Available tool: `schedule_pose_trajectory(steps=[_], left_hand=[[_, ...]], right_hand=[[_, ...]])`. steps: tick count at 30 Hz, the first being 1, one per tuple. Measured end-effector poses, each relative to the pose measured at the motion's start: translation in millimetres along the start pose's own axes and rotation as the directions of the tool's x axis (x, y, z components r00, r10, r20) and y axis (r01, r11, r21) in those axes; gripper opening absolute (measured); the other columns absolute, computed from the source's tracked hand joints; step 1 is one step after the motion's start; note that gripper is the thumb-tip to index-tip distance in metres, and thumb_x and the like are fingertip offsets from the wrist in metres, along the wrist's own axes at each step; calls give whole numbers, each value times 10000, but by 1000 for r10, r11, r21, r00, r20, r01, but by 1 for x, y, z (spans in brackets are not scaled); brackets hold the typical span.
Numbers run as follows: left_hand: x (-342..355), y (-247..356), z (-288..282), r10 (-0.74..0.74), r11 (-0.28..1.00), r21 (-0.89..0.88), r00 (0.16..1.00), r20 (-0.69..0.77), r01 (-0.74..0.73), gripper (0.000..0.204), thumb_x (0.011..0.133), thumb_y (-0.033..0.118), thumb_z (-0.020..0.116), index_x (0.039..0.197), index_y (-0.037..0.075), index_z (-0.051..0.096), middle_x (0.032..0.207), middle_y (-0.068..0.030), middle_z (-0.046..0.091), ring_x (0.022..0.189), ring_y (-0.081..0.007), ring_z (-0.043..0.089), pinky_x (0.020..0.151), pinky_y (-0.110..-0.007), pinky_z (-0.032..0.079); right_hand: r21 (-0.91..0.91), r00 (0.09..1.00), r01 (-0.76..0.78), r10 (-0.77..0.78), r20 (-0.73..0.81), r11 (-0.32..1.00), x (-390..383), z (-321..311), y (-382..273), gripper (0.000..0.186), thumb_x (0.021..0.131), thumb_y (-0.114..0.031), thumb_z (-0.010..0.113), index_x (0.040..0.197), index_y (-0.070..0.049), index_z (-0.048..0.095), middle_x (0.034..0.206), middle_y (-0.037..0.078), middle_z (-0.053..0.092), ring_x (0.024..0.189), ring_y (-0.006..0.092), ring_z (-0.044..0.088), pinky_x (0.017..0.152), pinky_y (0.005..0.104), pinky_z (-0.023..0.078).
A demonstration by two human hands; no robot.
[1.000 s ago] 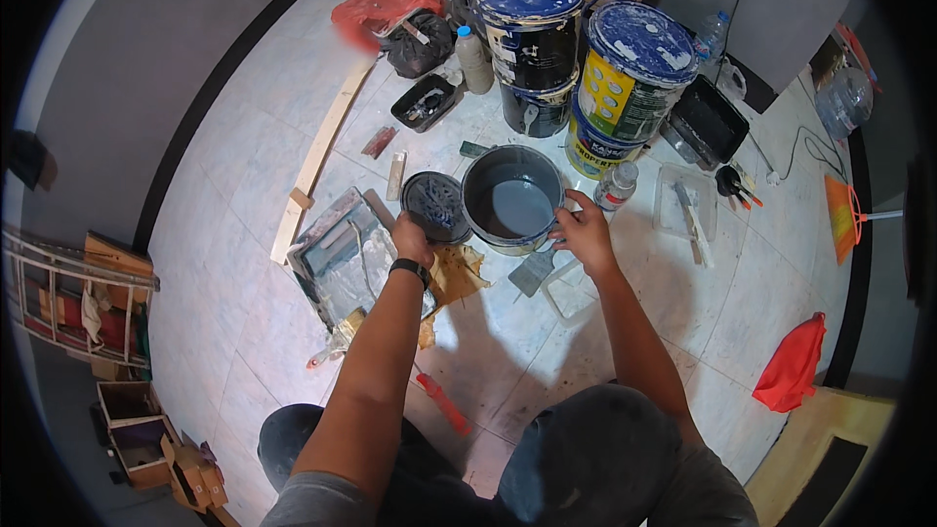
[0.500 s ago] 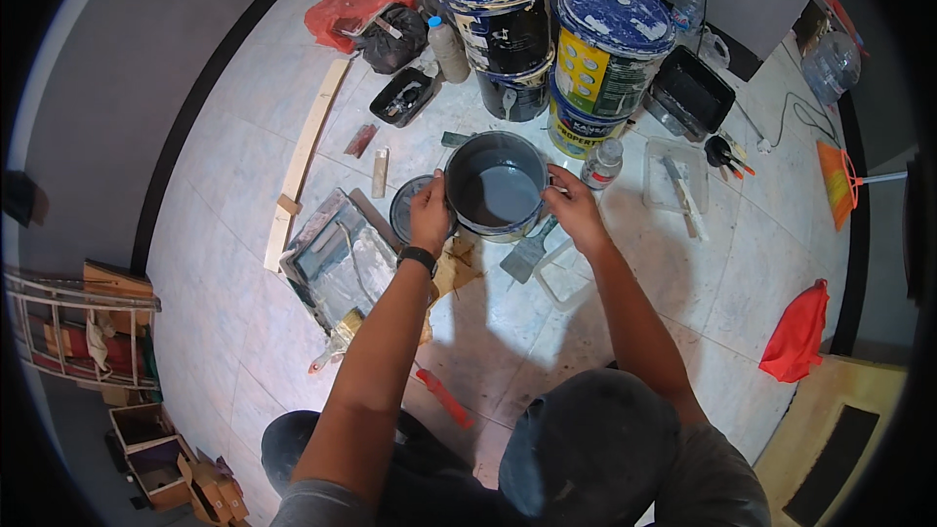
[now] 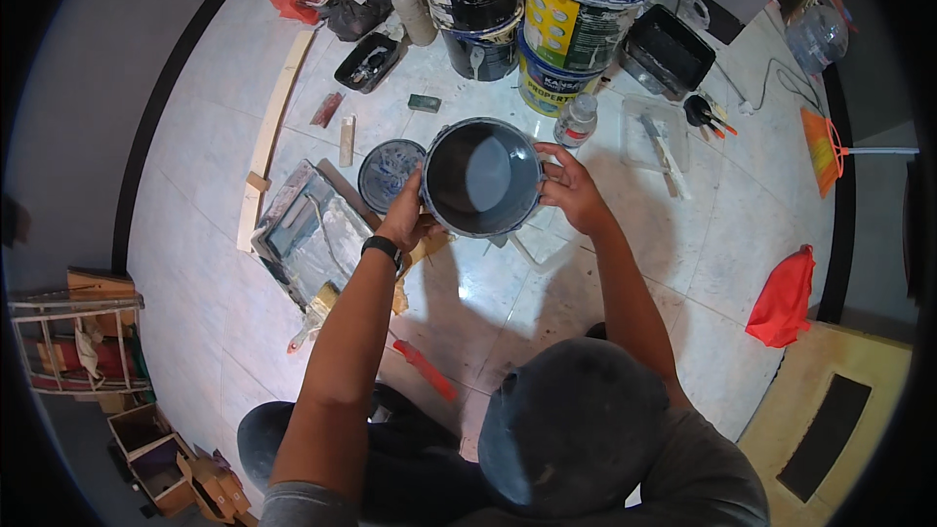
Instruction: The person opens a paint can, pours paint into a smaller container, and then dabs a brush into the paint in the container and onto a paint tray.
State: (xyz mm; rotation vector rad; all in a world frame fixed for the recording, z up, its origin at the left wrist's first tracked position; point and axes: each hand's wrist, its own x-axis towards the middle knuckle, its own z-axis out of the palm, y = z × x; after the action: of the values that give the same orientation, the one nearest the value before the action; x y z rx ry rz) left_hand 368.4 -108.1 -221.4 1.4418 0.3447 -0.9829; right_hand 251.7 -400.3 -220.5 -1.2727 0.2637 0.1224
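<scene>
Between my hands is a round paint bucket with grey paint in it, its open mouth facing up toward me. My left hand grips its left side, the fingers partly hidden behind the wall. On the other side my right hand holds the bucket near the rim. A round lid smeared with grey lies on the floor just left of the bucket. Close to my left forearm is a paint tray streaked white and grey, with a paintbrush at its near edge.
Large stacked paint pails stand at the back, beside a plastic bottle. A clear bottle is behind my right hand. A wooden strip lies left, a clear tray right. A red strip lies near my legs.
The bucket has come up off the floor toward me in both hands, uncovering more of the lid and the small green block behind it. The view has shifted slightly.
</scene>
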Motion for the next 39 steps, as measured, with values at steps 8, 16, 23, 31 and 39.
schedule_pose_trajectory(steps=[8, 16, 23, 31, 39], left_hand=[[14, 7, -5, 311, 929, -232, 949, 61, -289, 659, 1043, 631, 389, 1450, 136, 544, 1345, -60, 666, 1238, -220, 621, 998, -409, 529], [-32, 58, 12, 275, 843, -527, 931, 241, -112, 1029, 901, 861, 401, 1478, 15, 502, 1432, -180, 600, 1324, -313, 578, 1101, -463, 482], [-39, 76, 24, 153, 901, -433, 929, 337, 8, 926, 940, 802, 414, 1457, 45, 546, 1392, -164, 635, 1262, -309, 628, 1100, -468, 492], [-49, 75, 30, 232, 809, -588, 913, 334, 9, 761, 989, 673, 484, 1390, 36, 598, 1317, -173, 678, 1174, -312, 679, 1043, -485, 535], [-47, 77, 37, 358, 751, -656, 882, 307, -76, 780, 989, 695, 450, 1400, 49, 594, 1323, -162, 677, 1174, -326, 672, 1040, -483, 534]], right_hand=[[-58, 941, 338, -336, 43, 939, -2, 24, -20, 651, 800, 108, 587, 1428, -26, 486, 1380, 101, 593, 1283, 192, 568, 1102, 351, 432], [-220, 892, 443, -402, 207, 869, 15, 30, -111, 589, 805, 84, 543, 1386, 1, 593, 1344, 119, 631, 1223, 180, 605, 1040, 331, 495], [-393, 838, 491, -298, 458, 777, 28, 42, -148, 583, 795, 42, 564, 1370, -34, 624, 1331, 136, 657, 1187, 191, 637, 1016, 325, 521], [-211, 898, 402, -339, 281, 891, 31, 38, -136, 377, 987, -118, 645, 1350, -17, 625, 1306, 111, 667, 1215, 196, 640, 1009, 355, 535], [-83, 960, 277, -279, -16, 957, -5, 44, -98, 429, 1109, -315, 478, 1356, 11, 609, 1313, 107, 652, 1173, 185, 642, 1021, 344, 505]])
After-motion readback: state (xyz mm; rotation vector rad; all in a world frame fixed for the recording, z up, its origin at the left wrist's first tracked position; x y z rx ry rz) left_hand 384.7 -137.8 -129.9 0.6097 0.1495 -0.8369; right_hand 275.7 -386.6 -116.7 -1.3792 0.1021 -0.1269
